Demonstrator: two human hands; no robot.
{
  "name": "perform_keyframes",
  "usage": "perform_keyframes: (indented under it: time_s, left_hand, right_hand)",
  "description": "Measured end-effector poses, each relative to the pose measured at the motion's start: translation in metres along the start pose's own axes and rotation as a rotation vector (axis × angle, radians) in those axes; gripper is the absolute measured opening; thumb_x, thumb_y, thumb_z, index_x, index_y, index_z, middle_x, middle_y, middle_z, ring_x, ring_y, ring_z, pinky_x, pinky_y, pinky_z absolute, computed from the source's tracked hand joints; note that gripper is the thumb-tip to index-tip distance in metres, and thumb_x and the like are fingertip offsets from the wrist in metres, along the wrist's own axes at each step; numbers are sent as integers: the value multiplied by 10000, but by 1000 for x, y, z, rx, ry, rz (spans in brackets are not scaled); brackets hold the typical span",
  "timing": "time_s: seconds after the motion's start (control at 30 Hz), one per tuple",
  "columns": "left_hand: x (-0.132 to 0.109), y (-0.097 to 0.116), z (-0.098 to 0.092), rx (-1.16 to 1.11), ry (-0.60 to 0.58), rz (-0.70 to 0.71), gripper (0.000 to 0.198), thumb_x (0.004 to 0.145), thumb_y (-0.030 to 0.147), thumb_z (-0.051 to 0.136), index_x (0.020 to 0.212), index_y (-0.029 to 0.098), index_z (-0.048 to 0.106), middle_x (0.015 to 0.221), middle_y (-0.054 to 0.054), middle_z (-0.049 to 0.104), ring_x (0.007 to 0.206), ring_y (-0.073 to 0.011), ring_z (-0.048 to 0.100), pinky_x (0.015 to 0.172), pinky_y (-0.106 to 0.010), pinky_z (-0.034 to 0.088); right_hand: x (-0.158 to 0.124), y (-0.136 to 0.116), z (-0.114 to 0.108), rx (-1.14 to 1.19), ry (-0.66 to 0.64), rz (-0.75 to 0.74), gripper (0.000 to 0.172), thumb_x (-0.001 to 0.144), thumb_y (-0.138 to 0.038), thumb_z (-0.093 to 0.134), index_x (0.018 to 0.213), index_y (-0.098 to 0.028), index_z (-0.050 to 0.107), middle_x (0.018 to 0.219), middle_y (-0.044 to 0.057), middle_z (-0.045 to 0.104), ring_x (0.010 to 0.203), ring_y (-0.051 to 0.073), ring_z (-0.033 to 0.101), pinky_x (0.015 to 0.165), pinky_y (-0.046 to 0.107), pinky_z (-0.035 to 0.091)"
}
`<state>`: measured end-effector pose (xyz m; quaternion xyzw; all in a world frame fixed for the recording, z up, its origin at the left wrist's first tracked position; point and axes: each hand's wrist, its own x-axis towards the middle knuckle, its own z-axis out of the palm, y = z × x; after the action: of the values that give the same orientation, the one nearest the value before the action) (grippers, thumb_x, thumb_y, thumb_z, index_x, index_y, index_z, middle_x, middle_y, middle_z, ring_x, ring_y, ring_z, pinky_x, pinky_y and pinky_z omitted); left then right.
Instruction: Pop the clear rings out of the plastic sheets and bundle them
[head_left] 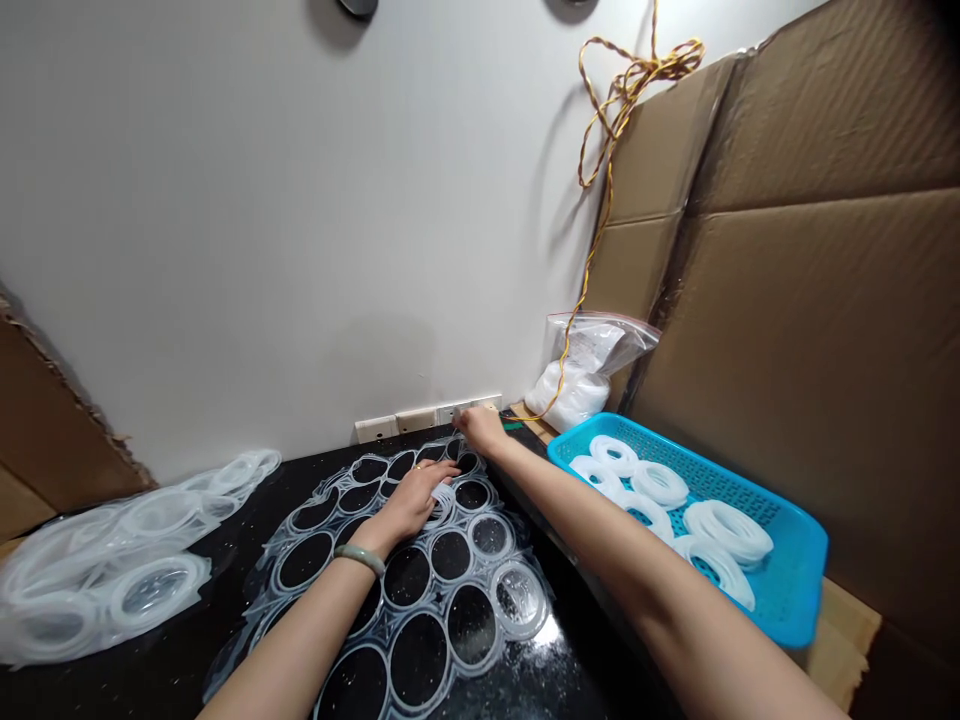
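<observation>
A translucent rubbery sheet (pixel 439 590) full of round holes is spread over the black worktop; some circles on its right side look filled. My left hand (pixel 416 495), with a bangle at the wrist, rests on the sheet's middle. Beneath its thumb and fingers are several bunched translucent rings (pixel 442 506), which it appears to grip, partly hidden. At the sheet's far edge my right hand (pixel 482 430) is closed in a pinch. A thin translucent strand seems to run from its fingertips down to the sheet; its exact shape is too small to tell.
On the right stands a blue basket (pixel 799 560) with several bundles of white rings (pixel 727 530). Behind it are a plastic bag (pixel 577 385), a twisted yellow-red cord (pixel 600 215) and cardboard (pixel 825 330). More translucent sheets (pixel 142 540) lie left. Wall sockets (pixel 416 421) line the back.
</observation>
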<state>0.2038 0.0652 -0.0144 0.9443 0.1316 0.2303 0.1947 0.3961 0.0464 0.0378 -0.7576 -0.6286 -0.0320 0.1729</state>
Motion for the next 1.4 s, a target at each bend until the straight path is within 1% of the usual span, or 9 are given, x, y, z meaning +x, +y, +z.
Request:
perform_keyframes:
  time_s: [0.23,0.33,0.4,0.53,0.7,0.87,0.97,1.17,1.4]
  left_hand:
    - [-1,0,1,-69,21,-19,364,917,153,404,1165,178,669,1257,-105,634,1164,-258,542,1020,-421,401]
    - [0,1,0,-115,45,-41,349,903,161,431,1136,191,689,1236,-96,650,1157,-258,552,1020,-416,404]
    - [1,1,-1,-153,70,-67,333,891,178,458,1116,202,702,1198,-92,672,1139,-257,572,1009,-404,417]
    - [4,6,-4,-227,200,-157,318,904,269,462,1075,181,715,1111,-113,706,1069,-265,626,975,-404,442]
    - [-1,22,-19,-324,433,-257,383,932,341,421,1165,140,649,1168,-139,674,1107,-261,613,976,-403,443]
    - [-16,46,-41,-481,535,-286,478,877,368,543,1308,161,534,1199,-128,650,1091,-242,618,936,-367,469]
    - [-30,66,-53,-701,503,-301,506,833,391,626,1281,166,563,1255,-130,617,1110,-243,601,917,-335,476]
    - [-60,97,-62,-1179,343,-460,419,828,394,667,1162,141,642,1029,-129,706,838,-211,685,721,-319,554]
    - [-80,105,-69,-1225,364,-538,325,784,317,740,1057,146,697,995,-104,707,741,-143,664,609,-218,536]
  right_hand:
    - [42,28,-60,176,303,320,330,958,-297,420,1082,-156,691,1066,150,701,1001,233,656,773,264,460]
    - [46,40,-86,293,361,419,327,957,-277,421,1129,-120,651,1079,171,690,956,211,665,721,248,478]
    - [42,42,-95,414,314,436,270,926,-242,480,1043,-86,666,970,166,715,783,170,686,614,213,478]
    - [18,27,-94,639,75,362,64,781,-123,652,762,-65,674,688,105,719,457,92,593,413,160,402]
    - [-18,-4,-82,929,-240,199,137,716,-207,751,735,-88,686,681,72,722,411,59,522,353,141,345]
    - [-46,-33,-80,1212,-516,32,249,657,-309,802,739,-99,697,616,21,678,407,45,485,357,143,318]
    - [-61,-49,-82,1234,-546,-7,260,640,-317,809,746,-105,702,546,-3,630,410,54,490,369,153,315]
    - [-86,-70,-86,1199,-492,-95,247,642,-328,780,738,-116,700,526,-10,611,419,63,493,394,171,330]
    - [-108,-81,-86,1238,-439,-128,332,606,-390,801,733,-106,684,511,-17,596,394,72,496,376,188,315]
